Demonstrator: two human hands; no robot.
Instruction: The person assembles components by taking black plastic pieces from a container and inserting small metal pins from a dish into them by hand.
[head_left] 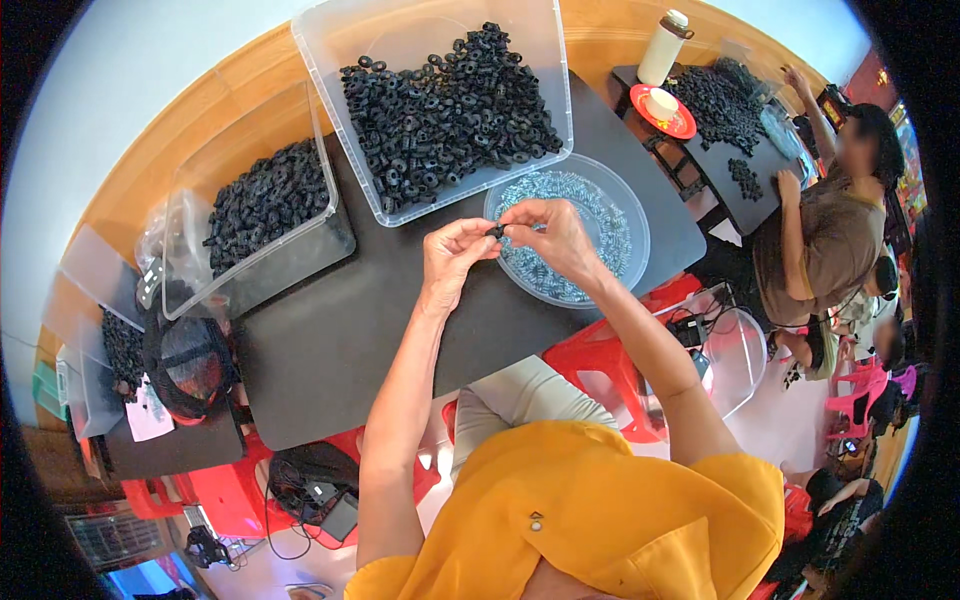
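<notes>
While your left hand [450, 262] and right hand [548, 238] meet above worktop [340, 370], fingertips of both are clamped on small black part [495, 231], near large bin [430, 35] at far edge and round tub [640, 240] toward right edge. Step in hand looks like fine two-handed work on single part; what fingers hide of it, cannot tell. Next move likely calls for even pinch, both hands lined up.

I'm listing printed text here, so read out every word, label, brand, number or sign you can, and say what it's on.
No text can be read.
Red plate: marks too small.
Pale paper, left: too small to tell whether it has writing.
Black shirt, lower right: light marks too blurred.
</notes>
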